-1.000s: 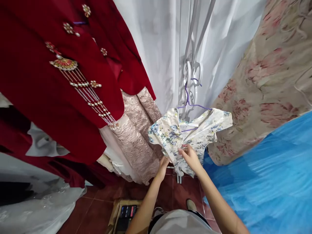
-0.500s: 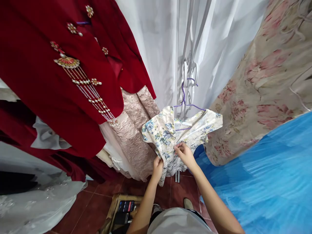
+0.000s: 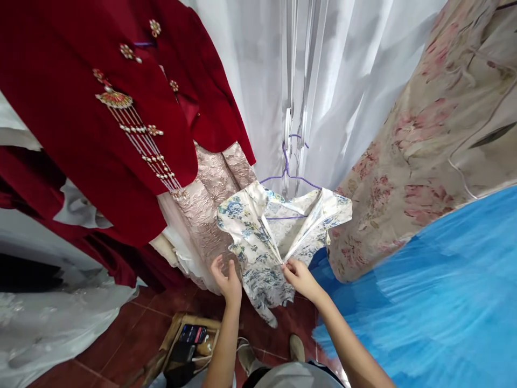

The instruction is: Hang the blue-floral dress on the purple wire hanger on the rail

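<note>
A cream dress with blue flowers (image 3: 258,264) hangs in the middle of the head view on a purple hanger (image 3: 286,171). Its front is parted in a V from the neckline down, and the strips along both edges look like a zipper (image 3: 299,236). At the bottom of the V, my right hand (image 3: 298,275) pinches the front edge between thumb and fingers. My left hand (image 3: 226,277) is off the cloth, just left of the dress, with its fingers apart and holding nothing.
A red velvet jacket (image 3: 133,161) with beaded ornaments hangs at left over a pink brocade skirt (image 3: 218,226). Blue tulle (image 3: 436,302) and a floral beige dress (image 3: 388,205) hang at right. A wooden stool (image 3: 172,337) holding a phone (image 3: 193,334) stands below on the red tiles.
My left hand has let go of the dress's side and moved left, opening. My right hand has moved down the front, and the neckline now gapes wider.
</note>
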{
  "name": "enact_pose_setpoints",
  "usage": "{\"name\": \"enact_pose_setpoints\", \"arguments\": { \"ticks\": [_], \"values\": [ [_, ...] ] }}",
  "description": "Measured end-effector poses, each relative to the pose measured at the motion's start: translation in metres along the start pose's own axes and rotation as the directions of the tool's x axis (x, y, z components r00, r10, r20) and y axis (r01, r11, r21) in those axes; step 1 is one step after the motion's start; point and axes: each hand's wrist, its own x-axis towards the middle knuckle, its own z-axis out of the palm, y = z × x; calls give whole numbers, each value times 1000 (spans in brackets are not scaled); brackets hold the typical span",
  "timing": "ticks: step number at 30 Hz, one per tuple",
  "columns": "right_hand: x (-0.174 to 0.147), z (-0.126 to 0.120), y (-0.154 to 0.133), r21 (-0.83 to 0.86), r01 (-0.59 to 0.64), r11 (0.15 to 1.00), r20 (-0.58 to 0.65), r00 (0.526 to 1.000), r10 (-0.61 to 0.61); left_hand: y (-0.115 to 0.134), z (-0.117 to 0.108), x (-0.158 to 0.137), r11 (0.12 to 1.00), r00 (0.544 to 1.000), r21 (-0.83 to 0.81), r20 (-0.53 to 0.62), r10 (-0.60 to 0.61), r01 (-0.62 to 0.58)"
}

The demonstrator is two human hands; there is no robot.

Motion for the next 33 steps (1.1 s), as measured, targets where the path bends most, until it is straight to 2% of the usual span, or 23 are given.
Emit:
{"name": "enact_pose_setpoints", "arguments": {
  "ticks": [1, 2, 4, 6, 9, 11, 14, 17, 21, 24, 28, 31, 33],
  "values": [
    [-6, 0, -1, 23, 4, 1000, 29, 1000, -4, 4, 1, -15, 998, 998, 24, 0, 64, -64],
    [-11, 0, -2, 37, 8, 999, 45, 999, -10, 9, 3, -33, 992, 992, 36, 49, 118, -120],
    [-18, 2, -4, 40, 18, 999, 44, 999, -20, 19, 13, -72, 985, 958, -1, 230, 169, -173],
    [-21, 3, -5, 35, 28, 999, 25, 999, -28, 28, 28, -105, 989, 905, -83, 398, 147, -124],
    [-24, 5, -4, 53, 27, 998, -5, 1000, -27, 36, 46, -127, 991, 866, -132, 498, 35, 36],
    [-25, 5, -3, 96, 12, 995, -16, 1000, -10, 38, 51, -124, 991, 861, -108, 508, -18, 84],
    [-25, 11, -9, 220, -39, 975, -43, 998, 50, 40, 44, -109, 995, 854, -77, 520, -12, 61],
    [-24, 22, -26, 336, -74, 939, -156, 979, 133, 44, 31, -97, 995, 825, -94, 563, 37, 19],
    [-14, 27, -61, 400, -26, 916, -315, 935, 165, 50, 19, -90, 990, 783, -136, 613, 102, -22],
    [2, 14, -95, 379, 69, 923, -428, 897, 109, 54, 11, -87, 981, 754, -176, 634, 174, -79],
    [30, -7, -143, 368, 222, 903, -505, 863, -6, 60, -3, -83, 961, 703, -230, 657, 271, -156],
    [51, -19, -172, 353, 310, 883, -520, 850, -91, 62, -15, -79, 960, 685, -219, 674, 277, -172],
    [62, -25, -185, 342, 334, 878, -548, 830, -102, 60, -21, -78, 963, 674, -196, 688, 269, -184]
  ]
}}
